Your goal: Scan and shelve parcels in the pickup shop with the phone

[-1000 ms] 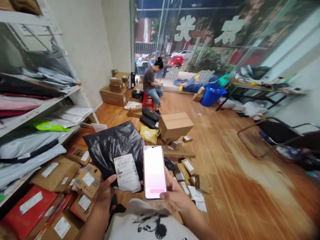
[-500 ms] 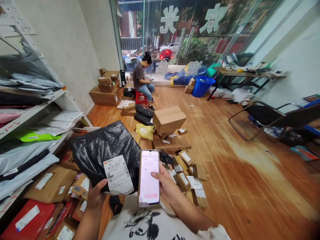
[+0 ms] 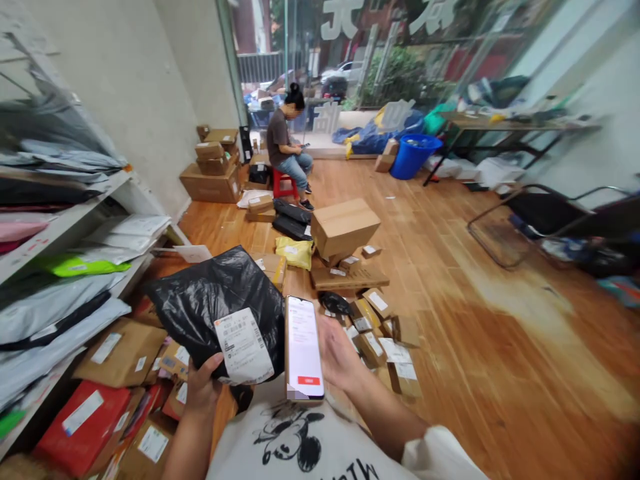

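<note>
My left hand [image 3: 206, 380] is closed on the lower edge of a black plastic parcel bag [image 3: 210, 287], thumb on top. A white shipping label [image 3: 245, 348] with printed text and barcodes lies on the bag's lower right part. Beside the bag, my right hand [image 3: 337, 353] holds a smartphone [image 3: 304, 350] upright, its fingers partly hidden behind it. The lit screen shows a white page with a red button near the bottom. The phone's left edge is close to the bag's right side.
Shelves [image 3: 95, 213] of bagged parcels stand at left, with boxes and a red parcel [image 3: 83, 423] below. Ahead are a large carton [image 3: 345, 227] and several small boxes. A person [image 3: 287, 143] sits on a red stool [image 3: 283, 185]. Further right are a blue bin [image 3: 414, 157] and a chair [image 3: 545, 213].
My right thumb has lifted off the phone screen. The page now shows a bright red button. The view has tilted down slightly, and bag and phone sit a little further right in it.
</note>
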The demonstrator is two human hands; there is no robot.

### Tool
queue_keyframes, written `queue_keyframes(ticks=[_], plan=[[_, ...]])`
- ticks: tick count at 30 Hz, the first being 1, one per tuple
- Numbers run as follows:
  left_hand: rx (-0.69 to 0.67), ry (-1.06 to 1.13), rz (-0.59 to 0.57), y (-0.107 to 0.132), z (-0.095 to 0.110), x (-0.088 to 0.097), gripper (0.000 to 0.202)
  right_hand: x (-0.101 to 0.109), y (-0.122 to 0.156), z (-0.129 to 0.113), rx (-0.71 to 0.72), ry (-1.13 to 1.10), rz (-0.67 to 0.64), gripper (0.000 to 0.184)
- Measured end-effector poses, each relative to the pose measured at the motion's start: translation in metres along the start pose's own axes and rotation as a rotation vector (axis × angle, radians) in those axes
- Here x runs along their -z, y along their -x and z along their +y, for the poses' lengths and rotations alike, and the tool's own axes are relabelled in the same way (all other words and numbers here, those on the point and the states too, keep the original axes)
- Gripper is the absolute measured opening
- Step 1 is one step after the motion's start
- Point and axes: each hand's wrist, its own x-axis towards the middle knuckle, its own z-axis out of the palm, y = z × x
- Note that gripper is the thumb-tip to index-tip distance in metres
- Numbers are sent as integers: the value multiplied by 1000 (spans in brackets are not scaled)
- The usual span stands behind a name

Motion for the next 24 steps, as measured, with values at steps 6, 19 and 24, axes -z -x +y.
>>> queue_keyframes(ticks=[6, 19, 24], plan=[[-96, 86, -18, 14, 7, -10, 59, 5, 32, -8, 79, 70, -244, 77], [-78, 10, 5, 40, 15, -5, 50, -1, 46, 11, 23, 263, -267, 112], [-40, 42, 32, 34, 9, 11, 44, -7, 52, 13, 85, 360, -385, 119]])
